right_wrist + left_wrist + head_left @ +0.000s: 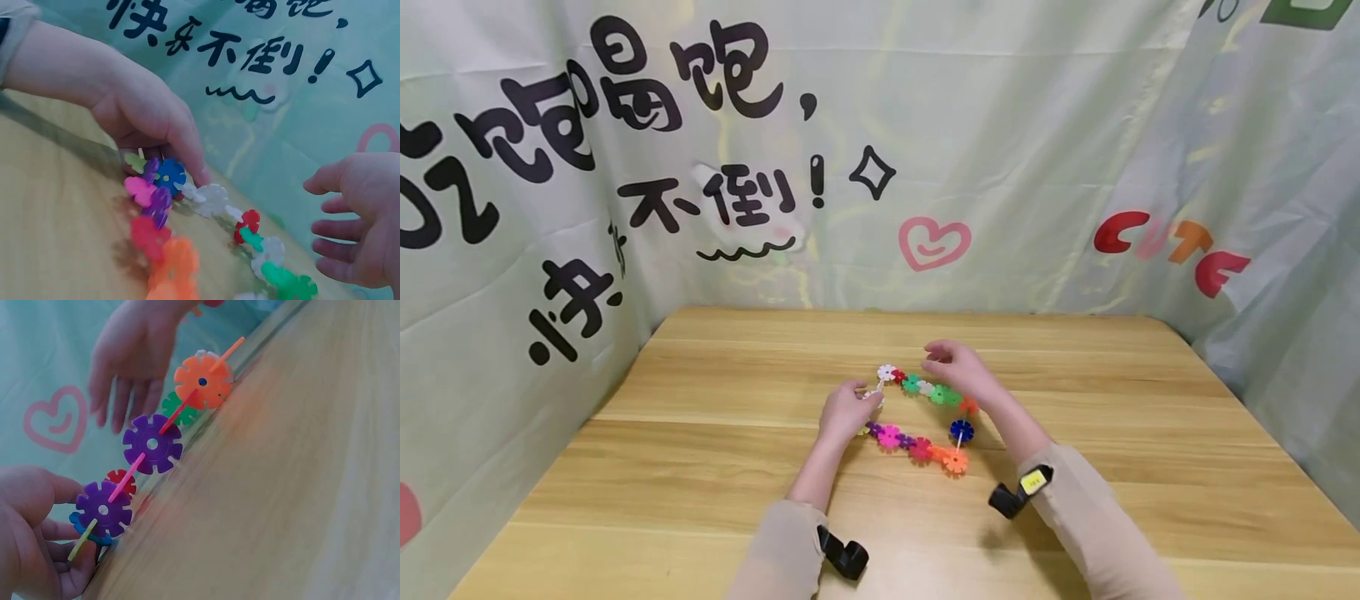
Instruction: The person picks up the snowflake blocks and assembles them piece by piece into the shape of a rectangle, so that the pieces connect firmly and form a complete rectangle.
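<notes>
A closed loop of interlocking plastic snowflake discs [889,437] lies on the wooden table. At its left side, my left hand [846,412] grips the chain, fingers curled around a blue disc [170,177] with a white disc [212,200] close by. The hand hides part of this blue disc in the head view. My right hand [958,367] hovers past the far side with loosely bent fingers, holding nothing, near the green disc [939,394]. Orange discs [955,462] form the near right corner, and a dark blue disc [961,431] stands on the right side.
The wooden table [700,467] reaches back to a pale printed curtain [1015,167] that surrounds it on the back and sides. Black wrist cameras are strapped at the left sleeve [782,542] and right sleeve [1090,508].
</notes>
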A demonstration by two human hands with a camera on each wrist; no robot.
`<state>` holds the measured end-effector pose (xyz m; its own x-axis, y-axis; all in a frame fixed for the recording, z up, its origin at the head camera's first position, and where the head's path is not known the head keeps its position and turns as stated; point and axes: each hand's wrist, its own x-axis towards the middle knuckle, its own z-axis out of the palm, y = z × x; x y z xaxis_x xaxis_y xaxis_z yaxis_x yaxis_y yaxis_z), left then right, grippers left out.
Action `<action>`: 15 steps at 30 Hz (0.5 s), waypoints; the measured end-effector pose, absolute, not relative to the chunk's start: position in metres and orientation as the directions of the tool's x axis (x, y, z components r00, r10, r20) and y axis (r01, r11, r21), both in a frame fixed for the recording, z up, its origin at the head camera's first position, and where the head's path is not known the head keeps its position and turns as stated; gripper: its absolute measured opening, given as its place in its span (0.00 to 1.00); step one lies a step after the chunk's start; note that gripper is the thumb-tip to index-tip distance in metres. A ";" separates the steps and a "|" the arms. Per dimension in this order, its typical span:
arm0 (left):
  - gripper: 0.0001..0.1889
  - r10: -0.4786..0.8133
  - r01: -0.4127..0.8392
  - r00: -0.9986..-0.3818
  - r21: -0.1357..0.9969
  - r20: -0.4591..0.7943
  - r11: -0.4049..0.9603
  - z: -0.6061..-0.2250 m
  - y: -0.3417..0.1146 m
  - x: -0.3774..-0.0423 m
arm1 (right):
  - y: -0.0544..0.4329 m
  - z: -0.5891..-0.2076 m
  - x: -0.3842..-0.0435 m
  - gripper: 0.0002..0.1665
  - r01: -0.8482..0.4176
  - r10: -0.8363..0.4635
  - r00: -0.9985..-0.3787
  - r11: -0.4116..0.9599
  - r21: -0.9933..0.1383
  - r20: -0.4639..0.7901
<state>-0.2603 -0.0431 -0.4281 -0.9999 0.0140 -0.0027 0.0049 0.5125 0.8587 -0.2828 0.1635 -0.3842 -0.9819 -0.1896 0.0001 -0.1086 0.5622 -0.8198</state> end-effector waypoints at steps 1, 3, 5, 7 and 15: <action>0.24 0.010 0.002 -1.000 0.857 -0.003 0.516 -0.428 -0.043 -0.260 | 0.159 -0.384 -0.289 0.27 -0.114 -0.207 -0.978 0.569 -0.815 -0.008; 0.22 0.006 0.003 -1.000 0.853 0.000 0.521 -0.429 -0.043 -0.260 | 0.150 -0.386 -0.299 0.26 -0.118 -0.236 -0.971 0.587 -0.801 -0.030; 0.20 0.011 0.006 -1.000 0.854 0.000 0.520 -0.429 -0.043 -0.260 | 0.141 -0.389 -0.307 0.25 -0.127 -0.266 -0.963 0.605 -0.786 -0.048; 0.18 0.021 0.007 -1.000 0.856 -0.005 0.516 -0.429 -0.043 -0.261 | 0.134 -0.392 -0.314 0.25 -0.148 -0.295 -0.954 0.623 -0.768 -0.056; 0.16 0.023 -0.005 -1.000 0.859 -0.019 0.511 -0.427 -0.043 -0.263 | 0.114 -0.401 -0.326 0.22 -0.170 -0.329 -0.941 0.656 -0.736 -0.076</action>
<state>-0.2635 -0.0425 -0.4268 -0.9995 0.0228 -0.0195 -0.0051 0.5112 0.8595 -0.3256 0.1137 -0.4013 -0.9415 -0.3285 -0.0756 -0.1697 0.6557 -0.7357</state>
